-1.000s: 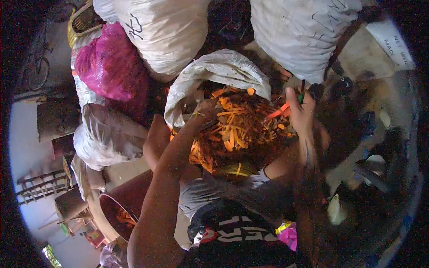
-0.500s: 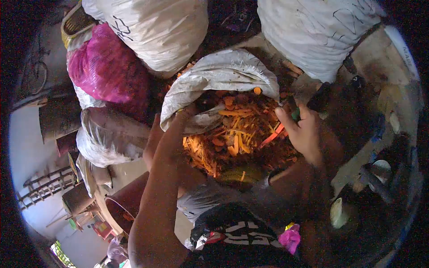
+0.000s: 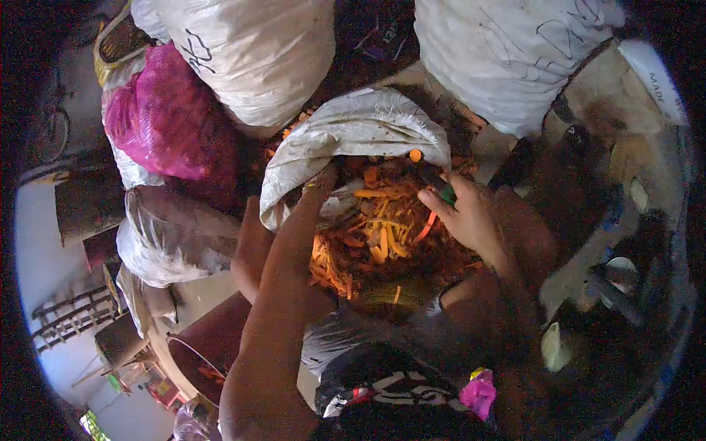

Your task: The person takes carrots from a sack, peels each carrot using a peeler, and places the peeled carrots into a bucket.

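Note:
My right hand (image 3: 467, 213) is closed around a green-handled knife (image 3: 448, 194), its dark blade pointing toward the sack mouth. A red-orange strip (image 3: 426, 226) hangs just below that hand. My left hand (image 3: 321, 182) reaches into the mouth of an open white woven sack (image 3: 360, 125); its fingers are lost in shadow and I cannot see what they touch. Between my hands lies a heap of orange shavings and cut pieces (image 3: 382, 228), spilling around the sack. A round orange piece (image 3: 415, 155) shows at the sack's lower rim.
Full white sacks (image 3: 250, 59) stand at the back, one more (image 3: 515, 59) at the right. A magenta mesh sack (image 3: 173, 117) is on the left, above a dirty white sack (image 3: 173, 235). A dark red bucket (image 3: 213, 338) stands by my left arm. Another person (image 3: 193, 420) shows at lower left.
My right hand has moved left and slightly down with the knife, nearer the sack mouth. My left hand has shifted a little to the right, and the whole view has moved slightly.

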Action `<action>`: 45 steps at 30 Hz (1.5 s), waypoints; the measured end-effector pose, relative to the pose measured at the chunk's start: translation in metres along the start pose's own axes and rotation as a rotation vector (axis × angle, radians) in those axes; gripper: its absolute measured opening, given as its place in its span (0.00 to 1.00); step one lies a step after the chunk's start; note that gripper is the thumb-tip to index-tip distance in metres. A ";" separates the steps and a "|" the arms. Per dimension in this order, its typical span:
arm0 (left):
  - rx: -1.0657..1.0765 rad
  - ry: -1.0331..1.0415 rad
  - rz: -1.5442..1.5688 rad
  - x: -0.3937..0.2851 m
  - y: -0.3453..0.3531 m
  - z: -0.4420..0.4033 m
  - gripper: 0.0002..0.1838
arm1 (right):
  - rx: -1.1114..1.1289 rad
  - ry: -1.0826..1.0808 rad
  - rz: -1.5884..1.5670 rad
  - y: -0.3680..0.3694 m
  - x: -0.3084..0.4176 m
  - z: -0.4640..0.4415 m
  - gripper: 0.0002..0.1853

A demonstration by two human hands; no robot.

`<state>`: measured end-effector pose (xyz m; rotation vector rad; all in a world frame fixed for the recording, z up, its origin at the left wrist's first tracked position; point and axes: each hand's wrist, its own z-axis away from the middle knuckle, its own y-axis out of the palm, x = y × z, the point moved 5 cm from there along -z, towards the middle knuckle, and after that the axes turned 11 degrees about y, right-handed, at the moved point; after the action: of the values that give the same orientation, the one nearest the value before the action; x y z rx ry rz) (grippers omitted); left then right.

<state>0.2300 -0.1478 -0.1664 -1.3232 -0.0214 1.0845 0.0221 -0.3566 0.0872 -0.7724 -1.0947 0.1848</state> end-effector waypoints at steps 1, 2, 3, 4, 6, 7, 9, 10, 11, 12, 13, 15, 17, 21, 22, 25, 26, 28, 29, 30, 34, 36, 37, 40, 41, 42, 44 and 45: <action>-0.009 0.016 0.043 -0.002 -0.002 0.002 0.19 | 0.019 0.007 0.022 0.000 0.004 0.000 0.23; -0.015 0.033 0.095 -0.005 -0.003 0.009 0.19 | 0.046 0.020 0.041 0.001 0.009 0.003 0.23; -0.028 0.054 0.161 -0.007 -0.002 0.013 0.19 | 0.013 0.005 0.047 0.003 0.009 0.005 0.24; -0.041 0.080 0.244 -0.012 -0.004 0.021 0.19 | -0.023 -0.014 0.054 0.007 0.007 0.006 0.24; -0.066 0.127 0.416 -0.025 -0.010 0.038 0.19 | -0.008 -0.034 0.067 0.015 0.008 0.009 0.24; -0.092 0.169 0.532 -0.023 -0.006 0.046 0.19 | 0.041 -0.035 0.076 0.017 0.009 0.010 0.24; -0.184 0.309 0.802 -0.020 -0.001 0.067 0.19 | 0.118 -0.038 0.126 0.030 0.011 0.017 0.23; -0.265 0.418 0.890 -0.034 -0.015 0.085 0.18 | 0.143 -0.041 0.169 0.037 0.011 0.020 0.23; -0.345 0.530 0.977 -0.050 -0.028 0.105 0.16 | 0.169 -0.042 0.213 0.041 0.013 0.023 0.22; -0.397 0.193 0.729 -0.098 -0.075 0.139 0.12 | 0.168 -0.040 0.264 0.043 0.020 0.030 0.22; -0.418 0.180 0.716 -0.117 -0.095 0.156 0.11 | 0.111 -0.109 0.231 0.048 0.022 0.033 0.22; -0.459 0.153 0.687 -0.133 -0.113 0.183 0.09 | -0.003 -0.250 0.158 0.062 0.024 0.042 0.22; -0.537 0.192 0.855 -0.127 -0.100 0.195 0.14 | 0.009 -0.291 0.081 0.066 0.032 0.054 0.22; -0.492 0.183 1.080 -0.140 -0.076 0.223 0.23 | 0.144 -0.256 0.064 0.077 0.049 0.073 0.22; -0.401 0.158 1.069 -0.143 -0.071 0.230 0.23 | 0.120 -0.369 0.066 0.084 0.047 0.071 0.23; -0.299 0.177 0.903 -0.160 -0.075 0.251 0.22 | 0.276 -0.392 -0.078 0.106 0.037 0.075 0.25; -0.263 0.167 0.833 -0.169 -0.083 0.261 0.22 | 0.386 -0.357 -0.214 0.113 0.038 0.080 0.25; -0.342 0.382 0.706 -0.171 -0.081 0.265 0.23 | 0.528 -0.313 -0.263 0.125 0.031 0.083 0.25; -0.357 0.383 0.705 -0.167 -0.077 0.269 0.23 | 0.560 -0.308 -0.175 0.132 0.022 0.080 0.25; -0.371 0.382 0.704 -0.168 -0.079 0.275 0.23 | 0.586 -0.304 -0.161 0.137 0.018 0.080 0.25; -0.230 0.269 0.863 -0.175 -0.083 0.282 0.23 | 0.744 -0.327 -0.261 0.150 0.021 0.083 0.24; -0.262 0.314 0.800 -0.167 -0.074 0.277 0.21 | 0.724 -0.290 -0.274 0.140 0.035 0.092 0.23; -0.276 0.336 0.769 -0.167 -0.074 0.277 0.21 | 0.689 -0.258 -0.267 0.134 0.041 0.096 0.23; -0.168 0.094 0.927 -0.166 -0.068 0.281 0.20 | 0.451 -0.323 -0.055 0.136 0.030 0.086 0.21; -0.243 0.058 1.037 -0.165 -0.066 0.279 0.20 | 0.380 -0.330 -0.023 0.137 0.025 0.082 0.21; -0.322 0.019 1.147 -0.161 -0.062 0.276 0.20 | 0.325 -0.323 -0.050 0.141 0.016 0.075 0.21; -0.416 -0.017 1.504 -0.106 -0.003 0.238 0.22 | 0.294 -0.164 -0.110 0.134 0.022 0.080 0.22; -0.330 -0.038 1.668 -0.107 0.001 0.240 0.21 | 0.333 -0.155 -0.133 0.130 0.034 0.088 0.23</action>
<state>0.0344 -0.0348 -0.0318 -1.5125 1.0825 2.5450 -0.0068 -0.2040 0.0487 -0.3901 -1.2188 0.3090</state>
